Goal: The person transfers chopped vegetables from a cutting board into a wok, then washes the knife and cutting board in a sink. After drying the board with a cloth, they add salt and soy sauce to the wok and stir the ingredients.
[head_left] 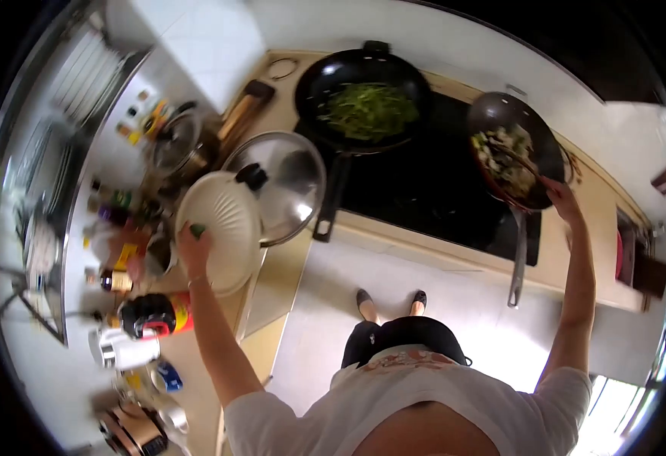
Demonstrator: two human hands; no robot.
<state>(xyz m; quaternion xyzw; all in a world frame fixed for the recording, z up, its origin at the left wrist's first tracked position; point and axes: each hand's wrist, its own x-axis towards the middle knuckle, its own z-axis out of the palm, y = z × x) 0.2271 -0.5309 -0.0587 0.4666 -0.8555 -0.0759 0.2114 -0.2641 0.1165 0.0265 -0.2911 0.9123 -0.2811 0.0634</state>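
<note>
Right hand (pixel 562 201), fingers closed round thin brown utensil (pixel 521 159), its tip in food in right pan (pixel 540 137). Left hand (pixel 194 249) over white dish (pixel 230 258), left tabletop (pixel 234 308); fingers bent by small green piece (pixel 198 229), grip unclear. Lid (pixel 291 182) beside dish.

1. Your thin brown utensil (pixel 527 164) slants from your right hand (pixel 561 199) into the food.
2. Your dark pan (pixel 500 110) lies at the hob's right, its handle toward you, holding mixed white, green and brownish pieces (pixel 517 138).
3. Your off-white oval dish (pixel 228 251), ribbed inside, lies on the left worktop (pixel 230 302).
4. A small green piece (pixel 198 229) shows at your left hand (pixel 194 249), over the dish.
</note>
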